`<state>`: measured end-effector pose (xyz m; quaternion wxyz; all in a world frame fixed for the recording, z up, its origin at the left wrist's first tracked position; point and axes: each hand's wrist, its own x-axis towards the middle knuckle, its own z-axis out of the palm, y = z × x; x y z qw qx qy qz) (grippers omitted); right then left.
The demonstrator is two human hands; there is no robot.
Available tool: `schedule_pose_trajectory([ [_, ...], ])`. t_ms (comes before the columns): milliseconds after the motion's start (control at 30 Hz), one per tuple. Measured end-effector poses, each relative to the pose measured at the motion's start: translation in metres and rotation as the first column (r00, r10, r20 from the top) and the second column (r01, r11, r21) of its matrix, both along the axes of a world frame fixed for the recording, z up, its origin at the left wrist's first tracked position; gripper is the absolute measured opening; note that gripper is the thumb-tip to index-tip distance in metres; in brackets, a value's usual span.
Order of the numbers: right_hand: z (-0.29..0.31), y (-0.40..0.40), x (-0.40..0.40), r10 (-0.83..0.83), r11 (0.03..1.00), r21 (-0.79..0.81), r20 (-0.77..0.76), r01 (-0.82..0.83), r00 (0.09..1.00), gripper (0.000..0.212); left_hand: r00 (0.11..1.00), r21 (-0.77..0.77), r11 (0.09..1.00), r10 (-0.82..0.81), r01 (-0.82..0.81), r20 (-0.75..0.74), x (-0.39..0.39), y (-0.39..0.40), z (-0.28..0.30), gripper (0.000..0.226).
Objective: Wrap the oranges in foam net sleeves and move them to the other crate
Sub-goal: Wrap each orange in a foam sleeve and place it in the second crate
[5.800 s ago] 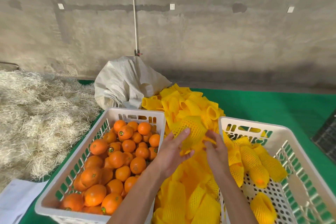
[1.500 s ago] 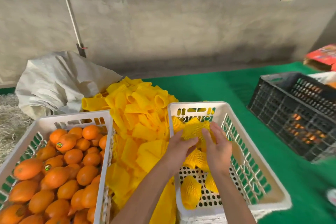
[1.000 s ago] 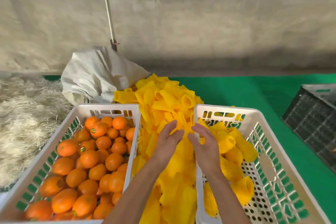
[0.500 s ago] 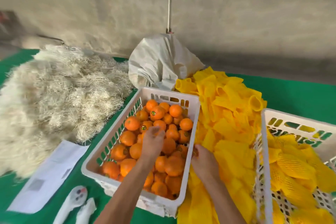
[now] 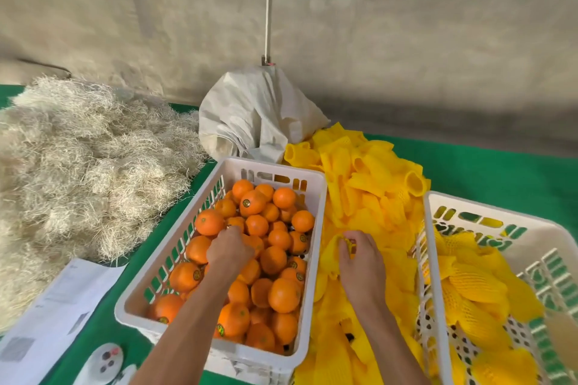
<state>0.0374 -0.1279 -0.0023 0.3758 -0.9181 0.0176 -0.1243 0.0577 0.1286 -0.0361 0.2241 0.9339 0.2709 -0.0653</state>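
Nearest the camera, a white handheld device (image 5: 104,361) with buttons and a sheet of white paper (image 5: 53,306) lie on the green table cover (image 5: 500,166) at lower left. The left hand (image 5: 230,248) reaches into the left white crate (image 5: 175,262), fingers curled down over the loose oranges (image 5: 281,259); whether it has hold of one cannot be told, as the fingertips are hidden. The right hand (image 5: 362,262) rests on the pile of yellow foam net sleeves (image 5: 369,197) between the crates, thumb and fingers pinching one sleeve (image 5: 336,247). At right stands the second white crate (image 5: 488,216), holding wrapped oranges (image 5: 469,281) in yellow netting. Farther back lie a heap of pale straw (image 5: 84,162) at left and a crumpled white sack (image 5: 256,112) against the concrete wall (image 5: 406,40).
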Motion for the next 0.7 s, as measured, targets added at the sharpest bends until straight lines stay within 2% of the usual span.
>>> schedule_pose_trajectory([
  [33, 0.005, -0.002, -0.001, -0.007, 1.000, 0.028, 0.042, 0.006, 0.999, 0.020, 1.000, -0.015, 1.000, 0.014, -0.014, 0.023, -0.001, 0.000, 0.004, 0.044],
  [100, 0.015, -0.005, -0.001, -0.012, 0.998, 0.070, 0.110, 0.004, 0.994, 0.020, 0.985, -0.112, 0.994, 0.031, -0.013, 0.167, -0.003, -0.005, 0.011, 0.040],
  [167, 0.025, -0.008, -0.003, -0.006, 0.995, 0.103, 0.157, -0.011, 0.988, 0.021, 0.934, -0.268, 0.961, 0.036, 0.065, 0.356, -0.007, -0.018, 0.022, 0.047],
  [233, 0.036, -0.010, -0.007, -0.005, 0.988, 0.150, 0.194, -0.024, 0.981, 0.021, 0.888, -0.407, 0.902, 0.062, 0.146, 0.456, -0.011, -0.039, 0.039, 0.057],
  [300, 0.046, -0.013, -0.013, 0.000, 0.976, 0.213, 0.243, -0.053, 0.970, 0.019, 0.878, -0.511, 0.840, 0.095, 0.182, 0.469, -0.016, -0.062, 0.054, 0.066],
  [367, 0.055, -0.017, -0.019, 0.027, 0.958, 0.268, 0.280, -0.105, 0.959, 0.022, 0.866, -0.609, 0.759, 0.124, 0.232, 0.484, -0.019, -0.085, 0.063, 0.061],
  [400, 0.060, -0.019, -0.022, 0.049, 0.948, 0.289, 0.286, -0.135, 0.957, 0.022, 0.862, -0.666, 0.698, 0.139, 0.264, 0.487, -0.021, -0.096, 0.066, 0.054],
  [467, 0.065, -0.028, -0.024, 0.097, 0.941, 0.286, 0.281, -0.179, 0.955, 0.021, 0.871, -0.802, 0.514, 0.192, 0.303, 0.452, -0.023, -0.116, 0.073, 0.043],
  [500, 0.067, -0.034, -0.024, 0.112, 0.942, 0.278, 0.272, -0.189, 0.956, 0.028, 0.877, -0.853, 0.416, 0.215, 0.315, 0.429, -0.024, -0.124, 0.076, 0.039],
  [533, 0.068, -0.039, -0.023, 0.123, 0.939, 0.282, 0.258, -0.197, 0.958, 0.038, 0.876, -0.873, 0.355, 0.227, 0.333, 0.427, -0.024, -0.131, 0.078, 0.037],
  [600, 0.071, -0.044, -0.023, 0.166, 0.907, 0.348, 0.224, -0.238, 0.960, 0.047, 0.853, -0.851, 0.342, 0.203, 0.398, 0.481, -0.025, -0.143, 0.078, 0.035],
  [700, 0.075, -0.050, -0.024, 0.177, 0.867, 0.430, 0.208, -0.252, 0.962, 0.041, 0.828, -0.832, 0.304, 0.184, 0.464, 0.529, -0.029, -0.163, 0.078, 0.032],
])
